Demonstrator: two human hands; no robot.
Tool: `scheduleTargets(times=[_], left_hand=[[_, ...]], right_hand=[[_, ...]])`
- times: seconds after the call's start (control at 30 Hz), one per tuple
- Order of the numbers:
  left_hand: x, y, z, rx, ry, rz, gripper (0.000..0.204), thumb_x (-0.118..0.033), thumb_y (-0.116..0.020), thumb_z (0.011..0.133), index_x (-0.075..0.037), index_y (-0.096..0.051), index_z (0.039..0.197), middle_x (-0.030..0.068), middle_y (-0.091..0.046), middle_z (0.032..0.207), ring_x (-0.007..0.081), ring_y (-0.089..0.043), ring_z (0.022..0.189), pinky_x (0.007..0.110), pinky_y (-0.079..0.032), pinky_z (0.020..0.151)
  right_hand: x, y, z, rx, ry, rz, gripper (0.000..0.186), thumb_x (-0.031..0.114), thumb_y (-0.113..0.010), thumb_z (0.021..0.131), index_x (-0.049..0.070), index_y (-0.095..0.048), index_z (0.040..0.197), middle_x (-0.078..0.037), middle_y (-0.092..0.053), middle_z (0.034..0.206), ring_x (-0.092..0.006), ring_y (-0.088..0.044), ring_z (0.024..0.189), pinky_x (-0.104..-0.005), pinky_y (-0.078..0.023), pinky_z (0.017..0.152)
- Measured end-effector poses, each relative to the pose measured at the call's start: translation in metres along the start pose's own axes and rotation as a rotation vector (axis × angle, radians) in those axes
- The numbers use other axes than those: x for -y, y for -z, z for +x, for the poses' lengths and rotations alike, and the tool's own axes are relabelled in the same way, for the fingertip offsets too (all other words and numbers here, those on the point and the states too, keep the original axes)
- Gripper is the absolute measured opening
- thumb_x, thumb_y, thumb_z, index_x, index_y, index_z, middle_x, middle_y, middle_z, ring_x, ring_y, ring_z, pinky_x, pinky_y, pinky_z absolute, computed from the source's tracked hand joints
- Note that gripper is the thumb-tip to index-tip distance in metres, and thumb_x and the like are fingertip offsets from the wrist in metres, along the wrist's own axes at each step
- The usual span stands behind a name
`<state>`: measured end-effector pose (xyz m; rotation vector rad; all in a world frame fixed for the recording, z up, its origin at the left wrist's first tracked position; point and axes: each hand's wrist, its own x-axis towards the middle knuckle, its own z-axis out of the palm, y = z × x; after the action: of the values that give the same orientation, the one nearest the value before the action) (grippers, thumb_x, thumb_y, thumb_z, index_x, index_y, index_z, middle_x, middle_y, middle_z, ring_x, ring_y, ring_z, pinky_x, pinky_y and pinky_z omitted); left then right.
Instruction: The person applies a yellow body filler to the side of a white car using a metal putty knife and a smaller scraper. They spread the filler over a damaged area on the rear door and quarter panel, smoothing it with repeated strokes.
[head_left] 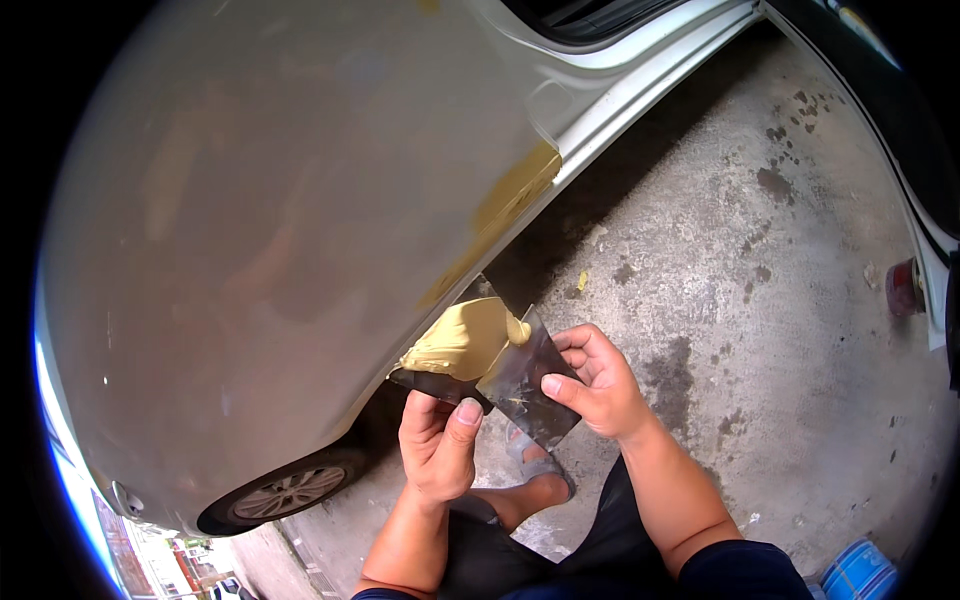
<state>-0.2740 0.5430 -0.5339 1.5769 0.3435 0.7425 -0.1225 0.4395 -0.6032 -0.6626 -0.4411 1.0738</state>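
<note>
My left hand (440,450) grips a dark, flat filler board (438,384) between thumb and fingers. A thick mound of yellow body filler (458,338) covers much of it. In my right hand (600,388) is a dark, thin square spreader (537,392), pinched by thumb and fingers. Its left edge meets the filler, and a small lump of filler sits near its top corner. Both tools are held in front of me, close to the lower edge of a grey car panel (250,210). Dried-looking yellowish filler (518,192) runs along that edge.
The car's wheel (295,494) is at lower left, and a white door sill (650,95) runs to the upper right. An open door (925,200) borders the right. A blue container (858,574) stands on the stained concrete floor (690,260), near my right elbow.
</note>
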Motion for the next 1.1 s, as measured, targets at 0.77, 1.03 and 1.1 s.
scheduleTargets(times=[0.77, 1.03, 1.1], left_hand=[[-0.004, 0.050, 0.036, 0.295, 0.293, -0.398, 0.038, -0.008, -0.060, 0.092, 0.002, -0.052, 0.128, 0.0067, -0.063, 0.112, 0.0136, -0.058, 0.103, 0.030, -0.044, 0.094], [0.015, -0.010, 0.074, 0.104, 0.607, -0.882, 0.040, -0.005, -0.056, 0.092, -0.003, -0.047, 0.130, 0.0096, -0.060, 0.119, 0.0198, -0.058, 0.109, 0.037, -0.047, 0.097], [0.022, -0.019, 0.075, 0.159, 0.707, -0.922, 0.038, -0.004, -0.055, 0.092, -0.003, -0.047, 0.129, 0.0107, -0.059, 0.120, 0.0211, -0.058, 0.109, 0.038, -0.047, 0.097]], right_hand=[[0.113, -0.047, 0.004, 0.299, 0.767, -1.629, 0.037, -0.009, -0.061, 0.066, 0.004, -0.066, 0.100, -0.009, -0.064, 0.104, -0.0328, -0.059, 0.100, -0.0374, -0.053, 0.083], [0.056, -0.033, -0.064, -0.229, 0.091, -0.368, 0.034, 0.009, -0.059, 0.092, 0.001, -0.044, 0.122, -0.013, -0.064, 0.106, -0.0151, -0.060, 0.097, -0.0306, -0.048, 0.085], [0.041, -0.040, -0.061, -0.272, 0.022, -0.351, 0.036, 0.013, -0.060, 0.093, 0.000, -0.044, 0.124, -0.011, -0.063, 0.106, -0.0131, -0.058, 0.099, -0.0289, -0.045, 0.087]])
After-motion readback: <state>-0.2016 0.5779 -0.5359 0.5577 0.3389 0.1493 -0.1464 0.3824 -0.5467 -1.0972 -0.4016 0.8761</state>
